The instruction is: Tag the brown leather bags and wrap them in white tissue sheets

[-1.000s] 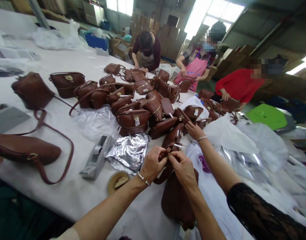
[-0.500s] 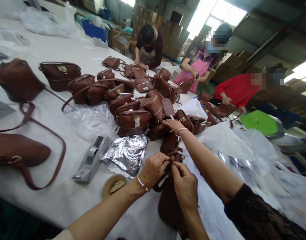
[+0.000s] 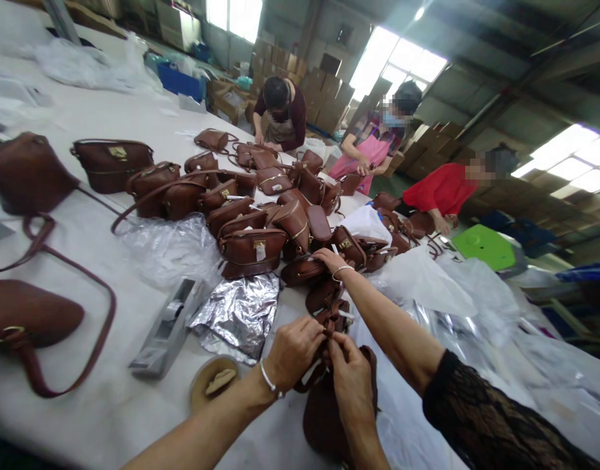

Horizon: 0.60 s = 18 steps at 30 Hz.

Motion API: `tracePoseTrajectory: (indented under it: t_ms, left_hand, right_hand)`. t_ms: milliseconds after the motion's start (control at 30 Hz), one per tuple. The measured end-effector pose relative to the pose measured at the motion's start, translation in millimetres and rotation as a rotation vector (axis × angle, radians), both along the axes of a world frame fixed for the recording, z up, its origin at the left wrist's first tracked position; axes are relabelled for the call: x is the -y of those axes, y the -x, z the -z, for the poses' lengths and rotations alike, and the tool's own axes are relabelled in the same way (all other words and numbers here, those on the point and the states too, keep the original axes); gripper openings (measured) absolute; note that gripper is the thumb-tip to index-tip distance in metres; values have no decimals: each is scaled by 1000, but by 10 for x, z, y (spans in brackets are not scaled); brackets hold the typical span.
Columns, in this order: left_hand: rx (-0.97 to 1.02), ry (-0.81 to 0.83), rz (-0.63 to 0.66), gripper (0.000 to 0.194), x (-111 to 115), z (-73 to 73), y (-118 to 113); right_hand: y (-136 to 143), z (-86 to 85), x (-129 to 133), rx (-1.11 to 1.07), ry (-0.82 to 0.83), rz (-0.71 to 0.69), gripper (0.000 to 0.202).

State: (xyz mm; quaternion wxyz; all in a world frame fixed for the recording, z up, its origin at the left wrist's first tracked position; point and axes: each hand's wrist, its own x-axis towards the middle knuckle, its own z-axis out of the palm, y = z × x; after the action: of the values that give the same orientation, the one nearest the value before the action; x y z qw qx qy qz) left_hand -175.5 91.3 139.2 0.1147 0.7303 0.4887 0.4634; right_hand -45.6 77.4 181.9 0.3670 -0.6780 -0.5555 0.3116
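My left hand (image 3: 294, 347), with a silver bangle at the wrist, pinches a brown leather strap (image 3: 331, 321). Close against it, my right hand (image 3: 349, 369) grips the same strap between thumb and fingers. The exact grip point is partly hidden by the fingertips. Below and behind my right hand lies a dark brown bag (image 3: 323, 418), partly covered by the hand. A co-worker's arm (image 3: 392, 313) in a black lace sleeve reaches in from the right, its hand resting on a brown bag (image 3: 304, 269) just beyond my hands.
Many brown handbags (image 3: 254, 251) crowd the white table (image 3: 108, 405). Left of my hands are crumpled silver foil (image 3: 238, 313), a grey tape dispenser (image 3: 165, 333) and a tape roll (image 3: 202, 382). Clear plastic (image 3: 175, 251) lies behind. Co-workers stand across the table; a green stool top (image 3: 486, 247) is at right.
The view has tilted up slightly, so things sit a little lower and further left. Both my hands stay on the strap. The co-worker's hand now lies lower on the bag.
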Motion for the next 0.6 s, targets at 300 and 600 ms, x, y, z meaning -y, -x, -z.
tracePoseTrajectory:
  t_ms: [300,600]
  left_hand:
    - [238,164,61,9,7,-25,-55]
    - [310,322,98,15,60,-95,-97]
  right_hand:
    - [-12,-19,69,190,-165,7,32]
    - [-64,123,148,121,-129,60,35]
